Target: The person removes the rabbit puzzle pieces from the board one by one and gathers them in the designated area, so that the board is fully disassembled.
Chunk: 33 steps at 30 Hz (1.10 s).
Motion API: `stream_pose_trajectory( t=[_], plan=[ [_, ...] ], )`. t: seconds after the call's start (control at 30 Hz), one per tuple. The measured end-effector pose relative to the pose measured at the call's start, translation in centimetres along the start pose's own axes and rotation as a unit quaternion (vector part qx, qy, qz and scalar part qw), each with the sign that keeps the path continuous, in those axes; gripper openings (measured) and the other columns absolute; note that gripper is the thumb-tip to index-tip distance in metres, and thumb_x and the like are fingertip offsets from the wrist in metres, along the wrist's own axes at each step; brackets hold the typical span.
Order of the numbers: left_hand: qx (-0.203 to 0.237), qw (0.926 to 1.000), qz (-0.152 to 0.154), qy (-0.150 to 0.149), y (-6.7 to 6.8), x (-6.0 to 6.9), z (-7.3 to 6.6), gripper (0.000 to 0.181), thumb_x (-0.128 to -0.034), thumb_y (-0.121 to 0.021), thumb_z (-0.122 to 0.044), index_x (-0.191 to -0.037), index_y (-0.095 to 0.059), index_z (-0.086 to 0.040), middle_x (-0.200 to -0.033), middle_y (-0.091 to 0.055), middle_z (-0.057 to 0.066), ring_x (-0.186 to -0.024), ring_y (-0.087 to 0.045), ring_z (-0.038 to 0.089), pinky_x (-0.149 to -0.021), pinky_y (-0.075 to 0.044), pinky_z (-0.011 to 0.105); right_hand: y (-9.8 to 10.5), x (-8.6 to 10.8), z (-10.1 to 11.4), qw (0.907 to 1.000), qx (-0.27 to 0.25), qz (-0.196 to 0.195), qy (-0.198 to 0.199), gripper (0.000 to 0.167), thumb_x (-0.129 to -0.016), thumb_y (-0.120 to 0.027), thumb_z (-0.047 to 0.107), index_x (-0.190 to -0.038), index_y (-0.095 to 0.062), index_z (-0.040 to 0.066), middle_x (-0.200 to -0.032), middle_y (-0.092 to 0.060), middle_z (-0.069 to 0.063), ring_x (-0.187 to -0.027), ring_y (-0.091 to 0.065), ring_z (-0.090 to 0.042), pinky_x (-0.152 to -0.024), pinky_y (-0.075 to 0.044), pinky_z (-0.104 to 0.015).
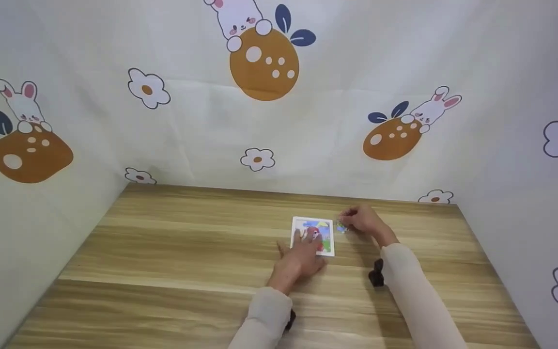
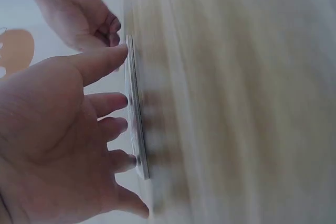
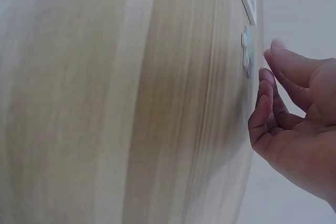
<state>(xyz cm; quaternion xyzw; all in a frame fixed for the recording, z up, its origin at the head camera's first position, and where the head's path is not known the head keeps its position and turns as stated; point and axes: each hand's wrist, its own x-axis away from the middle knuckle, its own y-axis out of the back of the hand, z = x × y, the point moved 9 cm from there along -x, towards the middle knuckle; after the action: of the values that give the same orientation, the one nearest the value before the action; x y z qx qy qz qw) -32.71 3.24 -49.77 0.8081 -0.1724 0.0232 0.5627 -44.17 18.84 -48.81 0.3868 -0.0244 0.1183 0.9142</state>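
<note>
Left hand (image 1: 303,257) spreads over the picture board (image 1: 328,235); right hand (image 1: 364,220), grip unclear from here, could skid the puzzle piece (image 3: 249,51) by brushing it.

Head view looks down from above; close, sideways wrist views share the picture board (image 1: 328,236).

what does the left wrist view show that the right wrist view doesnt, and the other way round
Only the left wrist view shows the left hand, its fingertips on the picture board, and an orange fruit print. Only the right wrist view clearly shows the loose puzzle piece, near the picture board's corner. Both show the right hand, the picture board and the wood-grain table.
</note>
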Motion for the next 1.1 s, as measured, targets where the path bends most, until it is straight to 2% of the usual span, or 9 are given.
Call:
stream_pose_trajectory(
  t=[0.1, 0.17, 0.27, 0.4, 0.5, 0.6, 0.8, 1.0, 1.1],
  plan=[
    [-0.071, 0.9967, -0.033, -0.023, 0.4, 0.0, -1.0, 0.060, -0.0993, -0.057, -0.040, -0.154, -0.040, -0.021, -0.165, -0.031, 0.004, -0.154, -0.024, 0.036, -0.115, -0.022, 0.073, -0.3, -0.1, 0.8, 1.0000, 0.004, -0.004, 0.007, 0.023, -0.095, -0.068, 0.020, -0.105, -0.074, 0.000, -0.094, -0.072, -0.009, -0.080, -0.059, -0.014, -0.068, -0.046, -0.021],
    [-0.117, 0.9903, -0.059, -0.045, 0.7, 0.0, -1.8, 0.056, -0.0990, -0.057, -0.041, -0.150, -0.046, -0.021, -0.159, -0.039, 0.008, -0.149, -0.032, 0.035, -0.115, -0.027, 0.069, -0.4, -0.2, 1.3, 0.9999, 0.007, -0.005, 0.009, 0.024, -0.095, -0.068, 0.021, -0.105, -0.075, 0.000, -0.093, -0.072, -0.008, -0.079, -0.058, -0.014, -0.067, -0.046, -0.021],
    [-0.164, 0.9796, -0.088, -0.077, 1.0, 0.1, -2.6, 0.055, -0.0986, -0.057, -0.045, -0.147, -0.050, -0.021, -0.153, -0.046, 0.011, -0.143, -0.041, 0.032, -0.114, -0.034, 0.064, -0.8, -0.2, 2.0, 0.9998, 0.012, 0.000, 0.017, 0.024, -0.096, -0.068, 0.021, -0.106, -0.074, 0.000, -0.094, -0.072, -0.008, -0.080, -0.057, -0.014, -0.067, -0.046, -0.022],
    [-0.176, 0.9740, -0.077, -0.120, 0.8, 0.1, -2.7, 0.055, -0.1005, -0.053, -0.048, -0.149, -0.047, -0.023, -0.155, -0.045, 0.012, -0.145, -0.041, 0.032, -0.116, -0.036, 0.060, -1.2, -0.3, 2.4, 0.9998, 0.008, 0.008, 0.015, 0.023, -0.097, -0.066, 0.021, -0.107, -0.074, 0.002, -0.097, -0.072, -0.009, -0.081, -0.057, -0.014, -0.069, -0.047, -0.023],
    [-0.184, 0.9690, -0.056, -0.155, 0.1, 0.0, -2.6, 0.056, -0.1017, -0.050, -0.050, -0.152, -0.044, -0.026, -0.157, -0.042, 0.010, -0.148, -0.039, 0.030, -0.117, -0.037, 0.056, -1.4, -0.3, 2.6, 0.9999, 0.004, 0.010, 0.012, 0.024, -0.097, -0.066, 0.023, -0.107, -0.074, 0.002, -0.100, -0.072, -0.010, -0.084, -0.058, -0.015, -0.073, -0.048, -0.025],
    [-0.198, 0.9630, -0.049, -0.176, -0.5, -0.2, -2.3, 0.059, -0.1010, -0.048, -0.054, -0.153, -0.041, -0.028, -0.159, -0.040, 0.008, -0.148, -0.038, 0.029, -0.117, -0.038, 0.054, -1.7, -0.5, 2.8, 0.9998, 0.001, 0.010, 0.017, 0.024, -0.097, -0.066, 0.023, -0.106, -0.074, 0.003, -0.101, -0.073, -0.010, -0.086, -0.060, -0.016, -0.077, -0.050, -0.027],
    [-0.232, 0.9523, -0.054, -0.191, -1.2, -0.6, -1.9, 0.061, -0.1017, -0.040, -0.058, -0.156, -0.035, -0.030, -0.160, -0.037, 0.006, -0.148, -0.037, 0.027, -0.117, -0.037, 0.054, -2.5, -0.8, 3.0, 0.9995, -0.005, 0.016, 0.028, 0.020, -0.097, -0.066, 0.021, -0.104, -0.075, 0.004, -0.101, -0.073, -0.010, -0.088, -0.061, -0.016, -0.080, -0.051, -0.029],
    [-0.285, 0.9342, -0.075, -0.201, -1.5, -0.7, -1.9, 0.062, -0.1020, -0.031, -0.062, -0.157, -0.030, -0.034, -0.161, -0.037, 0.002, -0.147, -0.038, 0.023, -0.116, -0.039, 0.050, -2.9, -0.9, 3.6, 0.9979, -0.011, 0.028, 0.058, 0.016, -0.097, -0.065, 0.013, -0.104, -0.076, 0.004, -0.103, -0.075, -0.012, -0.089, -0.062, -0.015, -0.081, -0.051, -0.028],
    [-0.279, 0.9353, -0.082, -0.202, -1.6, -0.7, -1.7, 0.063, -0.1022, -0.028, -0.062, -0.158, -0.028, -0.034, -0.162, -0.035, 0.002, -0.149, -0.036, 0.023, -0.118, -0.036, 0.051, -3.1, -0.9, 4.0, 0.9969, -0.007, 0.036, 0.069, 0.016, -0.097, -0.064, 0.011, -0.105, -0.077, 0.005, -0.105, -0.075, -0.012, -0.091, -0.063, -0.016, -0.083, -0.052, -0.029]
  ],
)
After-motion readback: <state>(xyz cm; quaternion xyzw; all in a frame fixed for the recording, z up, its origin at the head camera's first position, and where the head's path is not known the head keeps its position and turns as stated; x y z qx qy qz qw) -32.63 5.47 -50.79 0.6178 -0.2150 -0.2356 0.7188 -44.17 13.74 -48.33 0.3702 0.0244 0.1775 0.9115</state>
